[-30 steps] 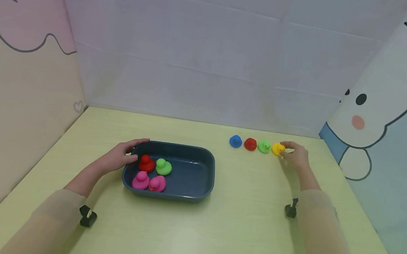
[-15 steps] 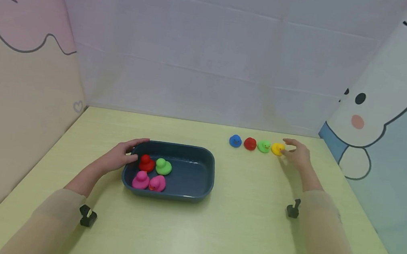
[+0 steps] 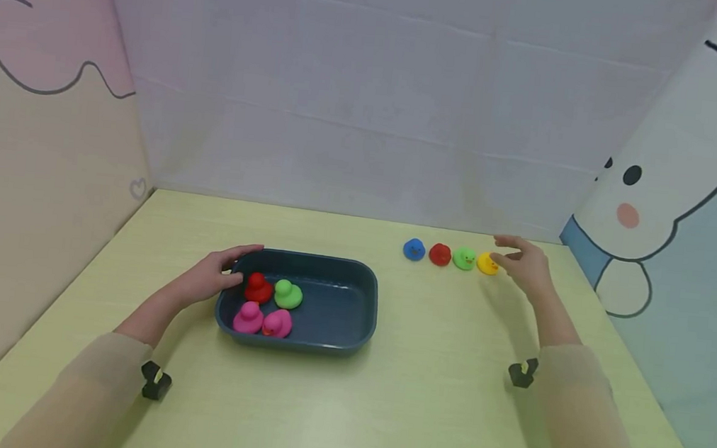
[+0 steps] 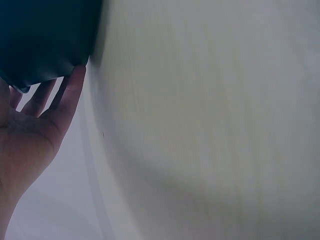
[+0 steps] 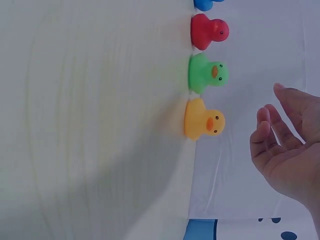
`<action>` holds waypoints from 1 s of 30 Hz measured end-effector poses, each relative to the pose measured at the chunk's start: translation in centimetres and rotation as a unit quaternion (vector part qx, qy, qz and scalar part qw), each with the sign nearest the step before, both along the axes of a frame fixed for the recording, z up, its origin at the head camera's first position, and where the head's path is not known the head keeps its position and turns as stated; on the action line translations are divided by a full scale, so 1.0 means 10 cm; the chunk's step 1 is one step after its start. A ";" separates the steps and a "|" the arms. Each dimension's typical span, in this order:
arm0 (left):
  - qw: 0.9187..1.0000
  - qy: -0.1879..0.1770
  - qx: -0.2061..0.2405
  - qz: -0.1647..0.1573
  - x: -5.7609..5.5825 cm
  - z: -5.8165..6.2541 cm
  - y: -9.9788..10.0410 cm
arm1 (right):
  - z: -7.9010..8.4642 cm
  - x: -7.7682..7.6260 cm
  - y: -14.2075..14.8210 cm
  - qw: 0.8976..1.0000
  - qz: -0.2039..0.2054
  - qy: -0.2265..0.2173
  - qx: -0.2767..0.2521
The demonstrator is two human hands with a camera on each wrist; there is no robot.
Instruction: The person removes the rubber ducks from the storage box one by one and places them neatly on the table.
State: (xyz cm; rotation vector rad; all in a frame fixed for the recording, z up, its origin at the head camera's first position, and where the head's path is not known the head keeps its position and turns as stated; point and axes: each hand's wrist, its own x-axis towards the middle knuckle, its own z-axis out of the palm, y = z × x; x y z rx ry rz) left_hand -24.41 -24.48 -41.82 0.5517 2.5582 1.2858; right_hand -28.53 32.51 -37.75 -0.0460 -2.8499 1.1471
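My left hand point(image 3: 208, 280) holds the left end of a dark blue-green tray point(image 3: 341, 350), thumb over the rim and fingers along the outside; the left wrist view shows those fingers against the tray point(image 4: 45, 45). Inside the tray are a red duck point(image 3: 258, 289), a green duck point(image 3: 288, 295), a pink duck point(image 3: 248, 318) and another pink duck point(image 3: 278, 324). My right hand point(image 3: 526, 268) hovers by the yellow rubber duck point(image 3: 486, 263), thumb and fingers spread. The right wrist view shows a gap between this hand point(image 5: 290, 145) and the yellow duck point(image 5: 202, 121).
Left of the yellow duck, in a row, stand a green duck point(image 3: 464, 259), a red duck point(image 3: 440, 255) and a blue duck point(image 3: 414, 249). A pale curtain point(image 3: 368, 111) closes off the table's back edge. Printed panels flank both sides.
My right hand has drawn up and away from the yellow duck, its fingers spreading apart. The duck stays at the end of its row. My left hand and the tray have not moved.
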 end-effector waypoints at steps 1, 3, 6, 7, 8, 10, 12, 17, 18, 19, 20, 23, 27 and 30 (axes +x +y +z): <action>1.000 -0.001 0.000 0.001 0.00 0.00 0.00 | 0.01 0.01 -0.02 1.000 0.001 -0.001 -0.005; 1.000 -0.003 0.000 0.002 0.01 -0.01 0.00 | 0.05 0.02 -0.05 1.000 0.004 -0.001 -0.009; 1.000 -0.003 0.001 0.002 0.01 -0.01 0.00 | 0.11 0.06 -0.12 1.000 0.006 0.005 -0.011; 1.000 -0.002 0.001 0.001 0.01 0.00 0.00 | 0.13 0.07 -0.14 1.000 0.007 0.009 -0.011; 1.000 -0.001 0.002 0.000 0.01 0.00 0.00 | 0.15 0.09 -0.17 1.000 0.008 0.014 -0.009; 1.000 0.001 0.003 -0.001 0.01 0.00 0.01 | 0.21 0.13 -0.24 1.000 0.010 0.026 -0.003; 1.000 0.004 0.002 -0.003 0.00 0.00 0.01 | 0.27 0.16 -0.32 0.999 0.011 0.036 -0.002; 1.000 0.008 0.001 -0.003 0.01 0.00 0.01 | 0.38 0.26 -0.53 0.998 0.012 0.058 -0.017; 1.000 0.008 0.000 -0.004 0.01 0.00 0.01 | 0.40 0.28 -0.57 0.998 0.012 0.062 -0.020; 1.000 0.007 0.002 -0.003 0.01 0.00 0.01 | 0.42 0.30 -0.61 0.997 0.012 0.067 -0.024; 1.000 0.007 0.003 -0.003 0.01 0.00 0.01 | 0.43 0.33 -0.65 0.997 0.013 0.073 -0.027; 1.000 0.005 0.005 -0.003 0.01 0.00 0.00 | 0.48 0.39 -0.76 0.994 0.018 0.094 -0.043; 1.000 0.002 0.004 -0.001 0.00 0.00 0.01 | 0.53 0.48 -0.92 0.991 0.029 0.121 -0.056; 1.000 0.001 -0.001 0.001 -0.01 0.00 0.00 | 0.56 0.55 -1.03 0.988 0.039 0.137 -0.066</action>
